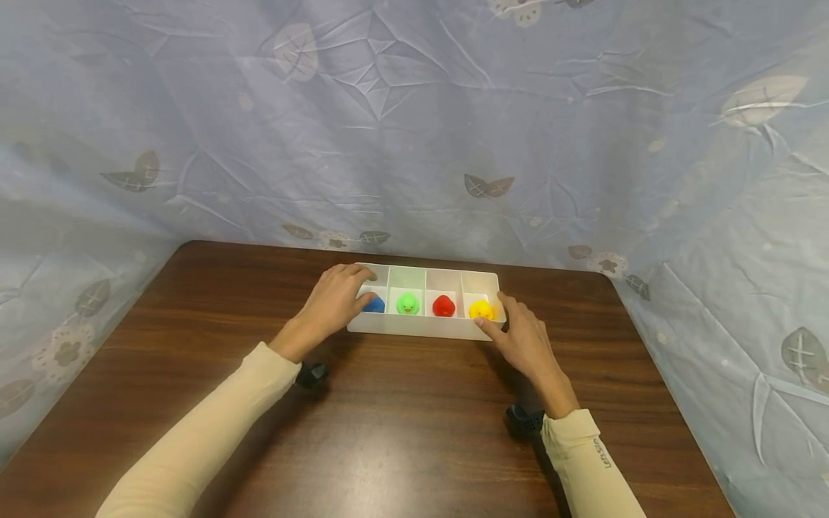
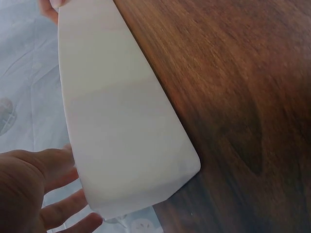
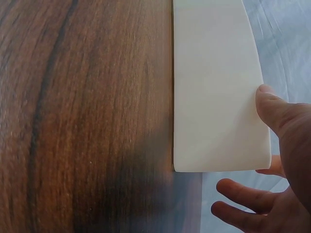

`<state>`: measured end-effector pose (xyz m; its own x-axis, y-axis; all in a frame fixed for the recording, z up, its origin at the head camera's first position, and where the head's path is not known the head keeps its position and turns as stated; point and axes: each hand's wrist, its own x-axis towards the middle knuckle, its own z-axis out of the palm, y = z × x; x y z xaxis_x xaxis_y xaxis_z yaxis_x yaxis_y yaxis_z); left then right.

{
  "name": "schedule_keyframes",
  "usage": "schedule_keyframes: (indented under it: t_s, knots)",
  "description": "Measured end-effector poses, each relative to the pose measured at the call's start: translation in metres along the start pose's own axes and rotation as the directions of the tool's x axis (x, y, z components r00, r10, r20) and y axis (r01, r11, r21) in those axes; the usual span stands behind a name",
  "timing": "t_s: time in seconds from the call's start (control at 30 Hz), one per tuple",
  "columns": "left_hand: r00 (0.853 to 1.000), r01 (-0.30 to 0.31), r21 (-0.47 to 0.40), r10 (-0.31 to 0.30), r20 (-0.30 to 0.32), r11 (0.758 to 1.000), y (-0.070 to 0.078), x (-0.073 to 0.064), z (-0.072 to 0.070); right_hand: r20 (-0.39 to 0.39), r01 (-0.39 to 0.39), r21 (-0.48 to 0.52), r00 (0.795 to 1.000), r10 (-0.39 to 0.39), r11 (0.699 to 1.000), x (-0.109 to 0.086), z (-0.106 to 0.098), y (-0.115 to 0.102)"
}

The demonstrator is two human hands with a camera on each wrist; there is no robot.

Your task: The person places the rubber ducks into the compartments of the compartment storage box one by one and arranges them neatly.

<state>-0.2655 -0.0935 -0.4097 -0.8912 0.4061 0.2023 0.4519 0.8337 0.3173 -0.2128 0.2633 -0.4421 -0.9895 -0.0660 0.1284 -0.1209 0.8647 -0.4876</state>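
A white four-section divider box (image 1: 424, 327) lies near the far edge of the table. Small rubber ducks sit one to a section: blue (image 1: 375, 305), green (image 1: 407, 303), red (image 1: 443, 306) and yellow (image 1: 481, 310). My left hand (image 1: 333, 298) grips the box's left end, thumb over the front rim and fingers over the end; it partly covers the blue duck. At the other end my right hand (image 1: 521, 334) holds the corner, its thumb on the front rim by the yellow duck. Both wrist views show the box's outer front wall (image 2: 116, 111), hiding some fingertips.
The dark wooden table (image 1: 388, 417) has rounded far corners. A pale blue leaf-patterned cloth (image 1: 414, 144) hangs behind it and along both sides. A dark wrist device sits under the left wrist (image 1: 312, 375) and another under the right (image 1: 523, 419).
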Motion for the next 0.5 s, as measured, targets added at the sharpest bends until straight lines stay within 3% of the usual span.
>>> schedule_keyframes:
  t_s: [0.37,0.5]
  knots:
    - [1.0,-0.016,0.008,0.016,0.013,1.0,-0.0064,0.0033,0.0001,0.001,0.003,0.013,1.0,-0.003,1.0,-0.001,0.0,0.0005]
    - [0.999,0.009,0.012,-0.01,0.04,1.0,-0.0083,0.0047,0.0017,0.0,0.005,0.011,1.0,-0.005,1.0,-0.0011,0.0009,0.0002]
